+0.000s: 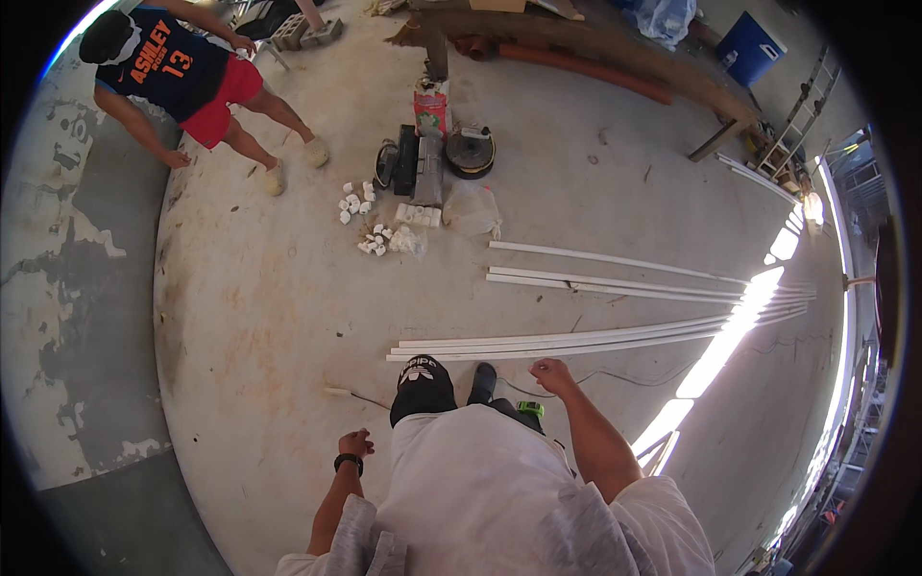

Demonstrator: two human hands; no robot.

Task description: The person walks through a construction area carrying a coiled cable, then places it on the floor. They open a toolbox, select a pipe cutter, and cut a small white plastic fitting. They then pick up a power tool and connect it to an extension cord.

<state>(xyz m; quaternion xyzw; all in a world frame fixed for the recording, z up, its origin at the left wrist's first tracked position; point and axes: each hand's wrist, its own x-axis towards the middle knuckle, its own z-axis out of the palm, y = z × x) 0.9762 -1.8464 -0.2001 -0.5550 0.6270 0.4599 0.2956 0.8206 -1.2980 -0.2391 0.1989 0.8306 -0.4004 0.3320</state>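
My left hand [356, 444], with a dark band at the wrist, hangs over the bare floor. Its fingers are loosely bent and a little apart, and nothing shows in them. On the other side, my right hand [550, 374] has its fingers curled in and appears to hold nothing. It appears just in front of the near bundle of long white pipes [538, 342], apart from them as far as I can see. More white pipes [615, 285] lie farther off. A bright green device [530, 409], perhaps a tape measure, is at my waist.
White pipe fittings [355, 204] and a clear plastic bag [472, 210] lie ahead near a black and grey case [429, 168] and a round coil [470, 154]. Another person [182, 72] stands at far left. A thin cord [615, 376] crosses the floor. A wooden table [576, 48] is behind.
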